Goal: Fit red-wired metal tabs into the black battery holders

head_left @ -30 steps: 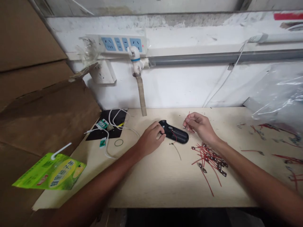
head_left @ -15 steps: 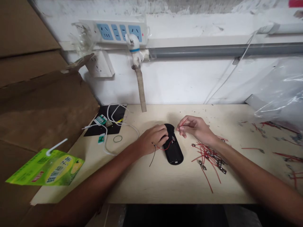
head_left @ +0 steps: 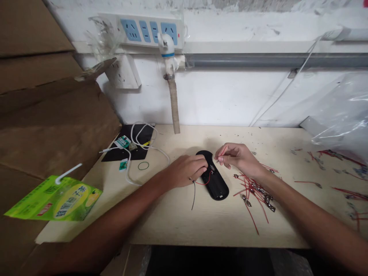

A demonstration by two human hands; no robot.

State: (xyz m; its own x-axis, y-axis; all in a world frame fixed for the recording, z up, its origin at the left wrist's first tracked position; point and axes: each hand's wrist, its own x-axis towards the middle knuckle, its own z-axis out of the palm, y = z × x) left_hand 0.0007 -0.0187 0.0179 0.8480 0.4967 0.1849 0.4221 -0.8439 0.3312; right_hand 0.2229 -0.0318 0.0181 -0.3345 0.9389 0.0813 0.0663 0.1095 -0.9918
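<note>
In the head view, a black oval plastic casing (head_left: 214, 180) lies flat on the pale wooden table (head_left: 212, 226), near the middle and slightly toward the far wall. The left hand (head_left: 185, 171) rests on the casing's left edge, its fingers curled down against it; a short red wire (head_left: 204, 181) and a thin black wire (head_left: 193, 194) trail from the casing just beside that hand. The right hand (head_left: 237, 157) hovers just over the casing's far end, thumb and forefinger pinched narrowly on a thin red lead (head_left: 222, 151). To the right of the casing, under the right wrist, lies a loose pile of red wires with metal clips (head_left: 257, 193). At the left, a white cable (head_left: 138, 147) loops over a black mat (head_left: 130, 147), and a green juice carton with a straw (head_left: 56, 197) sits at the table's near left corner. On the far wall hangs a white power strip with blue sockets (head_left: 149, 30).
</note>
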